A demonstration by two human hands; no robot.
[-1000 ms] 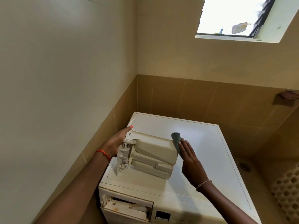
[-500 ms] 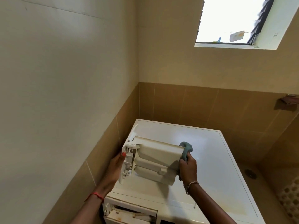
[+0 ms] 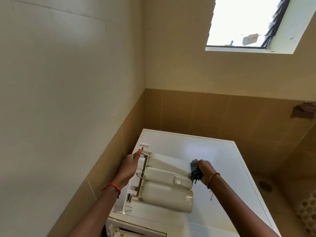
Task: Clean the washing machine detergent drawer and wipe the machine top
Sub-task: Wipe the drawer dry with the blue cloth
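While the left hand (image 3: 130, 166) grips the drawer (image 3: 164, 185) by its front, the right hand (image 3: 205, 170), fingers seemingly bunched round the grey cloth (image 3: 195, 174), should rub firmly into every ridge.

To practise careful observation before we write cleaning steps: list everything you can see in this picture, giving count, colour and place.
washing machine: one, white, in the tiled corner
detergent drawer: one, cream, on the machine top, left side, underside showing
cloth: one, blue-grey, against the drawer's right end
drawer slot: one, open, machine front at the bottom edge
window: one, bright, high on the right
wall tiles: many, tan, lower walls
floor drain: one, dark, right of the machine
left hand: grips the drawer's front panel; red band on wrist
right hand: grips the cloth; bead bracelet on wrist
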